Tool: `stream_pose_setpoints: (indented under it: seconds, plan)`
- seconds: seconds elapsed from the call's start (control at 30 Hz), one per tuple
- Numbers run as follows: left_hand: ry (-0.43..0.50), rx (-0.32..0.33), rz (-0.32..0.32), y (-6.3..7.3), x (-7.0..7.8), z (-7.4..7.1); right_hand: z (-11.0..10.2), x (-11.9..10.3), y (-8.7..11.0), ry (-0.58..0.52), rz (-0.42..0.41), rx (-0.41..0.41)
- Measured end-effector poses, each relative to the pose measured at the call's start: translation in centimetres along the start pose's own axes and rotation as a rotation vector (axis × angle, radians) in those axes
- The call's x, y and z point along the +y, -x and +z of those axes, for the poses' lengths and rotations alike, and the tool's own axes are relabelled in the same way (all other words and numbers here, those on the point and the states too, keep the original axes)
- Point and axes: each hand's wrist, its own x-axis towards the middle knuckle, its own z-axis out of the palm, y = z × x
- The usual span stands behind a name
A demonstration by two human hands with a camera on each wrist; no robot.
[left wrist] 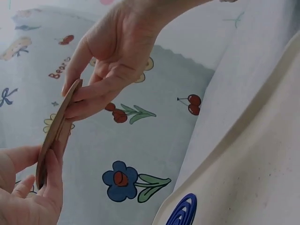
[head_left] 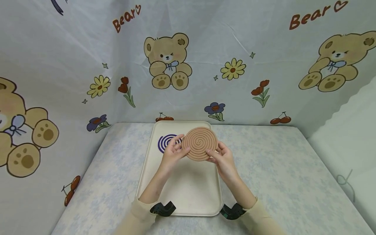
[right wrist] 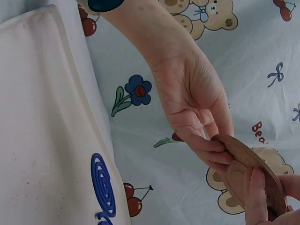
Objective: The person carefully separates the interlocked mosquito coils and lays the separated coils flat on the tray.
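A round tan disc with a spiral pattern (head_left: 199, 143) is held up above the tray, its patterned face toward the head camera. My left hand (head_left: 173, 152) pinches its left edge, thumb on the face. On the opposite edge my right hand (head_left: 224, 160) grips it the same way. Edge-on, the disc (left wrist: 56, 126) looks thin in the left wrist view. A blue spiral coil (head_left: 160, 143) lies on the tray behind my left hand, which partly covers it. The right wrist view shows the coil (right wrist: 103, 187) with a curved blue piece at its lower end.
The cream tray (head_left: 188, 195) with a raised rim lies on a pale blue mottled table (head_left: 273, 176). A cloth (head_left: 205, 39) printed with bears and flowers hangs behind the table and on the left. Black devices (head_left: 163, 209) sit on both wrists.
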Motion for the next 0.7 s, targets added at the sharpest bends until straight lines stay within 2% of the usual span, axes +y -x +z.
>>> stream_pose_setpoints:
  seconds: [0.1,0.27,0.4,0.57,0.7]
  plan:
    - [0.042,-0.007,-0.029,0.2,-0.1,0.5,-0.1,-0.1,0.1,0.009,-0.039,-0.018]
    - [0.095,0.019,-0.086,0.2,-0.4,0.7,-0.2,0.1,0.2,0.008,-0.132,-0.086]
    - [0.029,0.029,-0.07,0.2,-0.6,0.9,-0.1,0.6,0.3,-0.028,-0.192,-0.118]
    - [-0.105,-0.024,-0.008,0.5,-1.1,1.4,0.1,1.5,0.3,-0.03,-0.242,-0.11]
    - [-0.142,-0.05,0.03,0.8,-1.3,1.8,0.1,2.0,0.1,-0.076,-0.309,-0.151]
